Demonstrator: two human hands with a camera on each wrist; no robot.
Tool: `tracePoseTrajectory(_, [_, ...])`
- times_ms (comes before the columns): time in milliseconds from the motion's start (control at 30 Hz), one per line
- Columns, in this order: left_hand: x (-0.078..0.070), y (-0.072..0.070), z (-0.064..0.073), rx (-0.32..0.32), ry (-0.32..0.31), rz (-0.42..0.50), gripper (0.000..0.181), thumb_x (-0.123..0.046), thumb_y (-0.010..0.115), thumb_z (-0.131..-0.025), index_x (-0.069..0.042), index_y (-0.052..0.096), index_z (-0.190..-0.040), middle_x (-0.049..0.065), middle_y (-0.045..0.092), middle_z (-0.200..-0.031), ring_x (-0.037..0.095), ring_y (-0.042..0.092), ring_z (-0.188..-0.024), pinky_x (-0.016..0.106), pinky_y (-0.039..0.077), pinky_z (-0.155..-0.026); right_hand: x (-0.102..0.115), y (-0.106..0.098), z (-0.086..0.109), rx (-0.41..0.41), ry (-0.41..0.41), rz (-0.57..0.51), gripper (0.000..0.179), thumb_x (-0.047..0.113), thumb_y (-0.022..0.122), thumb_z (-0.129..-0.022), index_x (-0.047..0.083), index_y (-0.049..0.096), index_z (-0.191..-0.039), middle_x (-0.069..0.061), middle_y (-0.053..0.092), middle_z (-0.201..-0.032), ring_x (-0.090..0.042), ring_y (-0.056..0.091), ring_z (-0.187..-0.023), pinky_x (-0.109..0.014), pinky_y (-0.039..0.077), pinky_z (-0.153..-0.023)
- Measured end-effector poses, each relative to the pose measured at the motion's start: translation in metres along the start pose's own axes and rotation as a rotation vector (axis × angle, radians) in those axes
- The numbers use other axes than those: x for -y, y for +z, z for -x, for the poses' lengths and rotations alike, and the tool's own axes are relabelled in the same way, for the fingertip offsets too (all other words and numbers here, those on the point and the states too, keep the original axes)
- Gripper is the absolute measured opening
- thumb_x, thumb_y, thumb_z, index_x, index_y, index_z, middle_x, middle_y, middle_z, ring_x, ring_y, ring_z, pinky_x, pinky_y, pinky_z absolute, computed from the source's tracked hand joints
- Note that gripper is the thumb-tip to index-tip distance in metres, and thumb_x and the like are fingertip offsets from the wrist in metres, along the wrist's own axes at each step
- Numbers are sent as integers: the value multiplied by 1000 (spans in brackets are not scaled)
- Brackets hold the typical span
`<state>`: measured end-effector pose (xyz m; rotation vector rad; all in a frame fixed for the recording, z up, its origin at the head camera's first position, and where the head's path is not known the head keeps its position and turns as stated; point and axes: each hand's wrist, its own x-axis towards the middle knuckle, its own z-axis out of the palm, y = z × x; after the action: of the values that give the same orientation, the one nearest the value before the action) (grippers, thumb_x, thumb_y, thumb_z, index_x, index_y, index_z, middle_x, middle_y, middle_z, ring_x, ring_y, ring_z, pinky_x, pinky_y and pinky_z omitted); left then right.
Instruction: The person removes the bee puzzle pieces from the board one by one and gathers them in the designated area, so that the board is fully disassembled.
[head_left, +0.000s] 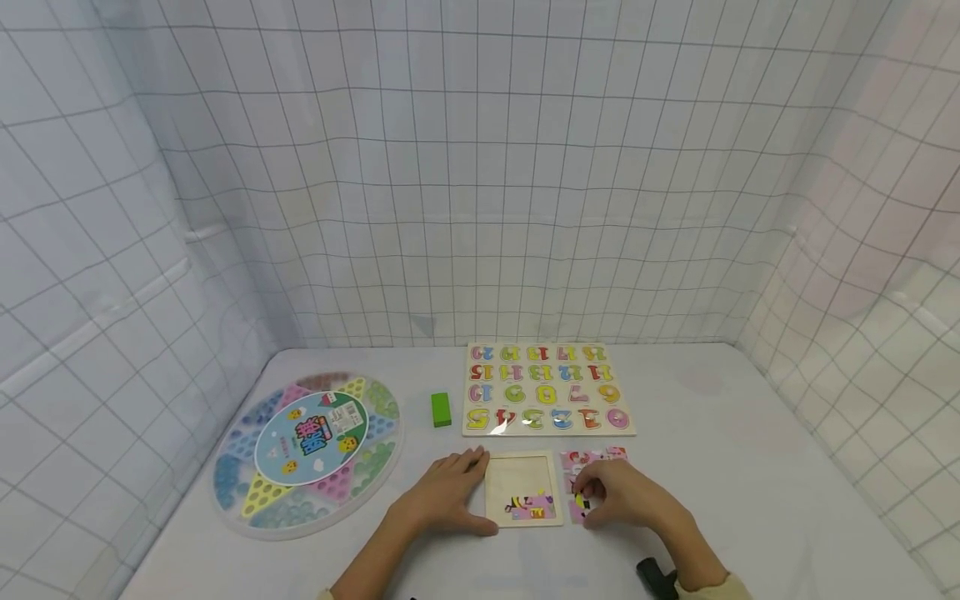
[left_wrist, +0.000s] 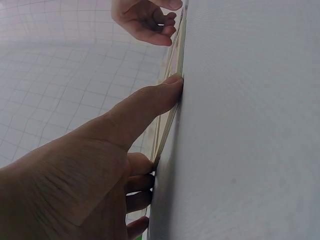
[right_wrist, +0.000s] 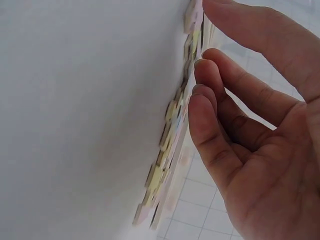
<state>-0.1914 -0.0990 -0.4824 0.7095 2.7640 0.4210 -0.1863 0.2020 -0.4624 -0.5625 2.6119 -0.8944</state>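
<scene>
My left hand lies along the left side of a square wooden puzzle tray, fingers spread. In the left wrist view its thumb presses on the tray's near edge, and a fingertip meets another edge. A few printed puzzle pieces, pink with yellow and black, fill the tray's lower right part. Right of the tray lies a group of loose pink puzzle pieces. Over its near end, my right hand pinches a piece with yellow and black print, partly hidden by the fingers.
Behind the tray lies a wooden number board with colourful numerals, upside down from here. A green block sits left of it. The left side holds a round board-game set with a blue label. A dark object is by my right wrist.
</scene>
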Motion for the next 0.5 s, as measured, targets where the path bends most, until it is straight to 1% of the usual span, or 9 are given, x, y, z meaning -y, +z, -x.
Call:
tracePoseTrajectory(100, [-1,0,0,-1,-1,-9,108,-69,70,-72,-7,32,-152,10,33,-158,32,32,-146,52,28,-118,6,1,-3,-18,-38,35,33,17,87,-69,12,71,-97,6,61,-84,-12,52,-77,-20,45,-63])
tracePoseTrajectory(233, [-1,-2,1,-6,2,-8,107,-67,71,-72,-7,33,-152,11,34,-158,32,33,-145,53,29,-118,19,6,-11,-17,-82,35,35,18,88,-67,11,71,-97,6,61,-84,-11,52,-76,-20,45,-64])
tracePoseTrajectory(500, [1,-1,1,-6,8,0,107,-67,71,-72,-6,33,-151,12,34,-158,35,33,-144,54,29,-117,39,22,-30,39,-104,-2,33,17,87,-68,13,71,-97,4,61,-81,-9,52,-72,-19,45,-61])
